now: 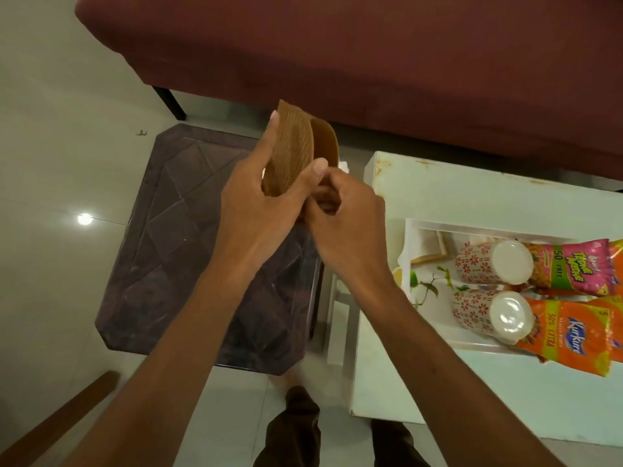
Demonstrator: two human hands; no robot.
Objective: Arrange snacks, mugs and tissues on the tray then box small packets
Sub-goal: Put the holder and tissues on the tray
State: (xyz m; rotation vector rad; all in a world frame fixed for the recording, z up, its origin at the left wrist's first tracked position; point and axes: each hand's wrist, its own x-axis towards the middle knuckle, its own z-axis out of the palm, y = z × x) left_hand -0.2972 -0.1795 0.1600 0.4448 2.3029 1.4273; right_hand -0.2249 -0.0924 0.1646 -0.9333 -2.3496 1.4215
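My left hand (pixel 251 210) grips a thick stack of brown paper tissues (pixel 291 153), held upright above the dark stool. My right hand (pixel 347 214) pinches the lower right corner of the same stack, where one sheet bends away. On the white tray (pixel 413 244) to the right lie two patterned mugs (pixel 485 262) (pixel 485 315) on their sides. Against them lie a pink snack packet (pixel 569 267) and an orange snack packet (pixel 569 335).
A dark brown plastic stool (pixel 175 251) stands below my hands. The tray rests on a white low table (pixel 472 193) at the right. A maroon sofa (pixel 371 55) runs across the back. My legs (pixel 296 429) show at the bottom.
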